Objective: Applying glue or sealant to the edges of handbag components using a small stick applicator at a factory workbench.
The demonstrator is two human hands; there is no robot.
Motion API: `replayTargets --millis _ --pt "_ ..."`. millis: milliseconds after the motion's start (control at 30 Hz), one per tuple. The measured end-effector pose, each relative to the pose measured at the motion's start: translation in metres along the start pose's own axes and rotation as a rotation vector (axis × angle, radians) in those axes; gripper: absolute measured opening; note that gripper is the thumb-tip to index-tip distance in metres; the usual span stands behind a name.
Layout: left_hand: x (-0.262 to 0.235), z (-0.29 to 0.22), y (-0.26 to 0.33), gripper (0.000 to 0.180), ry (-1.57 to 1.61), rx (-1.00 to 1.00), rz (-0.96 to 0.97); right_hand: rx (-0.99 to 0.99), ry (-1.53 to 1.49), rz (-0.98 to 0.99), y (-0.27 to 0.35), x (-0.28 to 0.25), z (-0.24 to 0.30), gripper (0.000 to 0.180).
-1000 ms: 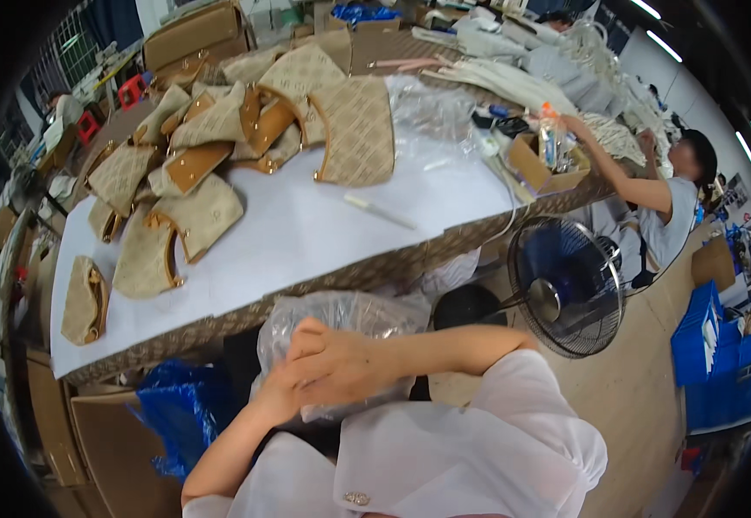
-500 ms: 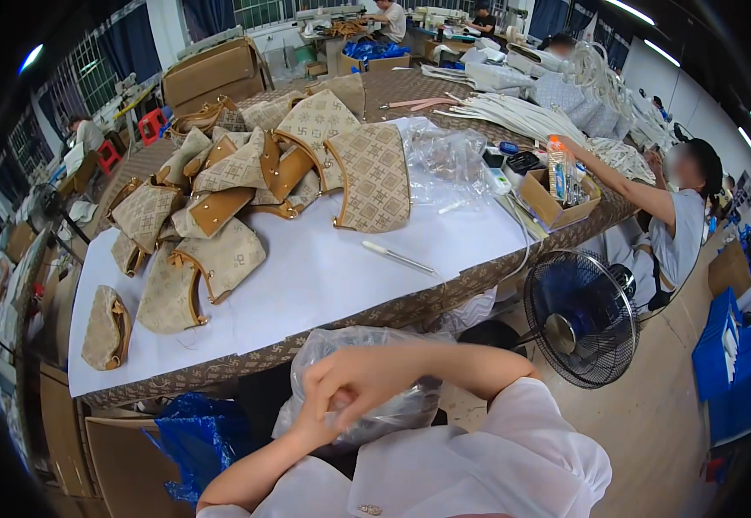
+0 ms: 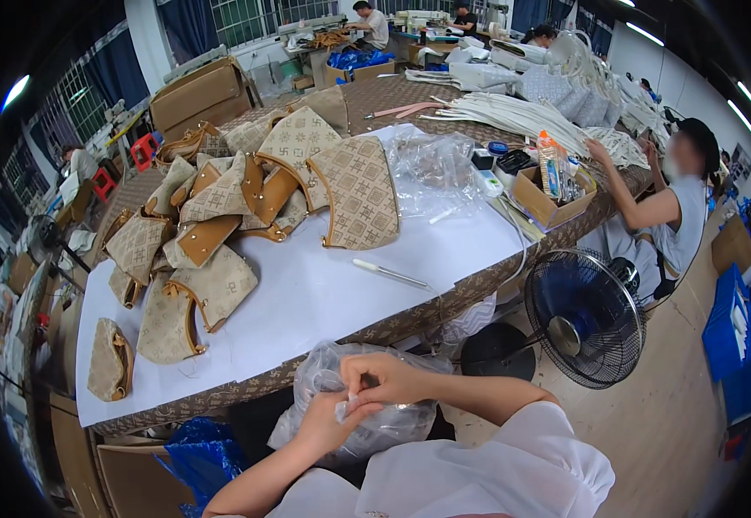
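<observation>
My left hand (image 3: pixel 325 425) and my right hand (image 3: pixel 389 380) meet above my lap, fingers pinched together. A small whitish scrap (image 3: pixel 342 411) shows between the left fingers; its kind is too small to make out. What the right fingertips pinch is hidden. Beneath both hands lies a large clear plastic bag (image 3: pixel 306 380), its contents unclear. On the white-covered table (image 3: pixel 298 302) ahead is a heap of beige patterned handbags (image 3: pixel 354 194) with tan trim. One small bag (image 3: pixel 110 358) lies apart at the left. A white-handled pointed tool (image 3: pixel 390 274) rests near the table's front edge.
A standing fan (image 3: pixel 578 319) is at my right. On the table's right lie crumpled clear plastic (image 3: pixel 432 173) and a small carton (image 3: pixel 552 203) of supplies. White straps (image 3: pixel 514 114) lie beyond, where a co-worker (image 3: pixel 673 207) reaches in. Blue plastic (image 3: pixel 207 462) hangs at lower left.
My right hand has lowered from across my left wrist, and its fingertips now meet the left ones. A whitish scrap has come into sight there. The co-worker's arm has drawn away from the carton.
</observation>
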State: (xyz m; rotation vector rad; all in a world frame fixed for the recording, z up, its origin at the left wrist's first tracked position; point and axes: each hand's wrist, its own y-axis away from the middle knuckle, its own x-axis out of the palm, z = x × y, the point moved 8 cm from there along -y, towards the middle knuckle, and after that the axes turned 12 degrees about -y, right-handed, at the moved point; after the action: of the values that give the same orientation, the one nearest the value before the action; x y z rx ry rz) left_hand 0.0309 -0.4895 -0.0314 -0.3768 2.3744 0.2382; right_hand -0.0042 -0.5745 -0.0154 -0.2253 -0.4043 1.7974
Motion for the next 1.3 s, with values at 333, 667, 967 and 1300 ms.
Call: replayTargets --millis 333,667,967,1300 --pt "-0.020 0.007 0.004 0.035 0.072 -0.150 -0.316 -0.061 -0.368 -0.555 0.033 -0.018 -0.016 0.018" --pt "0.014 0.039 0.015 0.025 0.952 -0.505 0.380 -0.474 0.954 0.403 0.019 0.068 0.049 0.004" --pt "-0.023 -0.015 0.024 0.035 -0.215 0.339 -0.055 -0.004 0.459 -0.030 -0.018 -0.002 0.009 0.024" --pt "-0.069 -0.050 0.057 0.018 -0.804 0.795 -0.716 0.043 0.616 -0.019 -0.028 0.011 0.031 0.021"
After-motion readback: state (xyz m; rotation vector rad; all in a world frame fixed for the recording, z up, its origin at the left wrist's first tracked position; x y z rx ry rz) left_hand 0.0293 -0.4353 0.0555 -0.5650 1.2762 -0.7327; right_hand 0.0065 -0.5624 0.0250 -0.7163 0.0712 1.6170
